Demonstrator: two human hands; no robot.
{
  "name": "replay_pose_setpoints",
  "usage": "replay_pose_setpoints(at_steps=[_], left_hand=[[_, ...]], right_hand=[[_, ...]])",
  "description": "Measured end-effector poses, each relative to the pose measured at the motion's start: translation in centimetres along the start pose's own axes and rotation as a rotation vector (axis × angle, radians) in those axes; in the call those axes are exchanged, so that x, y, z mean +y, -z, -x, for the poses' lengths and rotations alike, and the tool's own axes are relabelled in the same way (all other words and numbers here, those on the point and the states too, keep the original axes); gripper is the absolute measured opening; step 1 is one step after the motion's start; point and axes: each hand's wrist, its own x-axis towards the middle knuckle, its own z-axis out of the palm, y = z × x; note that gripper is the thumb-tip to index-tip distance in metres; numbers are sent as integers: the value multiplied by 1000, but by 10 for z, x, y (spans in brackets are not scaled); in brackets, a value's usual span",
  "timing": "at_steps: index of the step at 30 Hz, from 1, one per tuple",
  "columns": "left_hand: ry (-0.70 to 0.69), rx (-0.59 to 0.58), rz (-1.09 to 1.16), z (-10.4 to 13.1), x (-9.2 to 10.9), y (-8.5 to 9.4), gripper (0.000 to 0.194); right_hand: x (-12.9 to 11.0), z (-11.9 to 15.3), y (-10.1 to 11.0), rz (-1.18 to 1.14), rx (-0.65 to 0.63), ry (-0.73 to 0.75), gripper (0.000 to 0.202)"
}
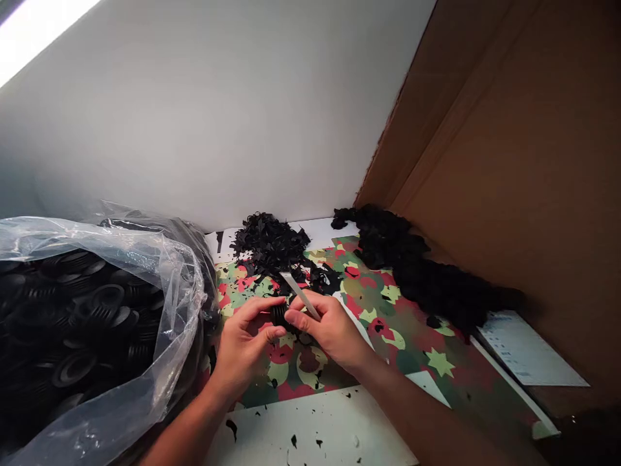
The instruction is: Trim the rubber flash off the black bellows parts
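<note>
Between my two hands is a small black ribbed part (278,314), low in the middle of the view. My left hand (248,336) grips its left side between thumb and fingers. A thin, flat, light-coloured blade or strip (301,292) is held in my right hand (326,327) and points up and to the left, past the part. The fingers of my right hand partly hide the part's right side. Just beyond the hands lies a heap of black shavings (272,243) on the patterned sheet (363,291).
At the left, an open clear plastic bag (182,272) holds several black ribbed parts (75,369). A dark lumpy pile (422,272) runs along the cardboard wall (524,188) on the right, near a white card (531,353). Black scraps dot the white surface in front.
</note>
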Motion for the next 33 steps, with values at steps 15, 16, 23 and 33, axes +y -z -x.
replay_pose_setpoints(at_steps=[15,16,23,33], left_hand=[[404,-54,742,1,18,-6,46],[412,-75,767,2,19,-5,46],[348,-149,826,6,21,-5,39],[316,-90,770,6,13,-12,32]], right_hand=[[11,-10,8,-255,150,-117,67],[15,-12,9,-241,178,-111,67],[23,-17,8,-247,249,-116,46],[14,-5,1,-34,182,122,55]])
